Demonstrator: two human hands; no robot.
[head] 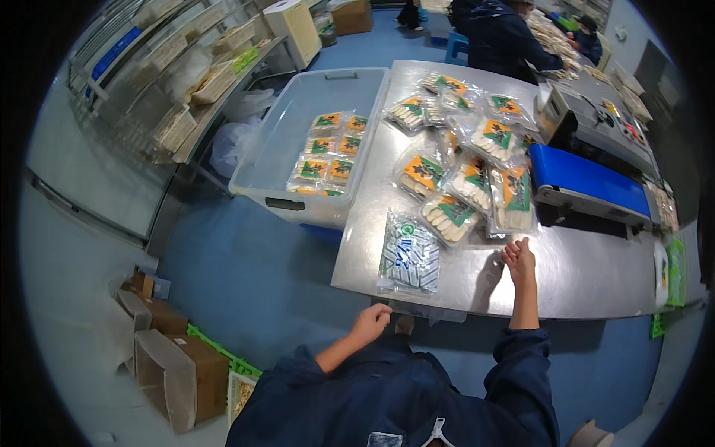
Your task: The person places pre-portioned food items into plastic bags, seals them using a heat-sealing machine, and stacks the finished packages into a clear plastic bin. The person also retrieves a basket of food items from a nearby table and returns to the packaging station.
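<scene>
My right hand is over the stainless steel table, its fingers loosely bent and spread, with nothing seen in it. Just beyond its fingertips lies a clear sealed pack of pale sliced food with an orange and green label. Short of the table's front edge hangs my left hand, fingers curled; its palm is hidden. Closest to that hand on the table is a clear bag of small printed sachets. Several similar packs, including one nearby, lie in a loose, overlapping heap.
At left, a translucent plastic bin holds packs in rows. A machine with a blue conveyor belt stands on the table's right side. Co-workers, one in dark clothing, are beyond. Cardboard boxes sit on the floor at lower left.
</scene>
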